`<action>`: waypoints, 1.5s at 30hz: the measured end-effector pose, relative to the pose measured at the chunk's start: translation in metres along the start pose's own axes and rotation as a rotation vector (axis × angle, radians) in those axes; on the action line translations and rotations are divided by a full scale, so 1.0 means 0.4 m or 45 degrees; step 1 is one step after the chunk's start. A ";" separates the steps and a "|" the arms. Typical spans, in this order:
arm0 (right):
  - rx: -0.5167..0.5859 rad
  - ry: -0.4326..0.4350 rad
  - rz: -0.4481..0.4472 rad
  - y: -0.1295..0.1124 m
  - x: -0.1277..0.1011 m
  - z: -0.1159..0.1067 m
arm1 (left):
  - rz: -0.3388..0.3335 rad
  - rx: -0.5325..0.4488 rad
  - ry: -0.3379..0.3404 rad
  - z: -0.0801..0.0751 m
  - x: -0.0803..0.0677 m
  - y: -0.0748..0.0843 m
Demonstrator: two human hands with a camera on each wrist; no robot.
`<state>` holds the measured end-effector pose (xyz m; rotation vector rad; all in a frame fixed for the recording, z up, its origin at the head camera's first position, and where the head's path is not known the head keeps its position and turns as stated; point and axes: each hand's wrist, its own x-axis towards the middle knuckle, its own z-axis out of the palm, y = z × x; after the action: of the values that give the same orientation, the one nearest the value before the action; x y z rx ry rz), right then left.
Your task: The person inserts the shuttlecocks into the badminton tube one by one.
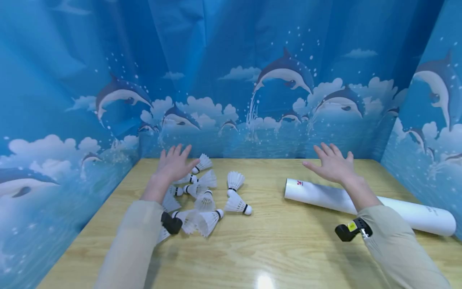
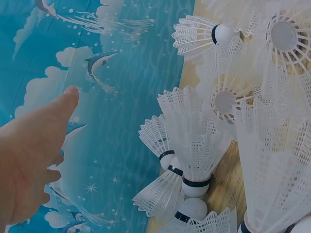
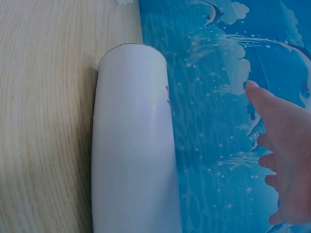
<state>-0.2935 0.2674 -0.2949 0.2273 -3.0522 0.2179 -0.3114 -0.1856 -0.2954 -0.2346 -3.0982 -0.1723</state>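
Note:
My left hand [image 1: 173, 165] is held over the pile of shuttlecocks [image 1: 205, 200] with fingers spread and nothing in it. The shuttlecocks are white with black bands, and several lie jumbled on the left of the table; the left forearm hides part of the pile. Two more, a shuttlecock [image 1: 235, 180] and a shuttlecock [image 1: 238, 203], lie at the pile's right side. On the right, my right hand [image 1: 333, 163] is spread and empty above a long white tube [image 1: 317, 194]. The tube lies slantwise on the table, passing beneath the right forearm. In the right wrist view the tube [image 3: 133, 136] fills the middle.
The wooden table [image 1: 274, 249] backs onto a blue curtain [image 1: 216, 132] printed with dolphins and clouds. More of this curtain closes off the left and right sides. A small black camera [image 1: 346, 232] is worn on the right wrist, another [image 1: 171, 223] on the left.

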 end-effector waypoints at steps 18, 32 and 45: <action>0.060 0.077 -0.014 0.026 0.001 -0.007 | -0.006 0.043 0.044 -0.029 -0.036 -0.034; 0.360 -0.025 -0.125 0.066 -0.043 0.004 | -0.012 -0.019 0.059 -0.062 -0.117 -0.103; 0.388 -0.106 -0.274 0.109 -0.071 0.058 | 0.033 -0.123 -0.029 -0.008 -0.214 -0.173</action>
<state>-0.2736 0.3107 -0.3259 0.5929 -3.0291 0.6735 -0.2372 -0.2667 -0.3029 -0.2807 -3.1116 -0.3213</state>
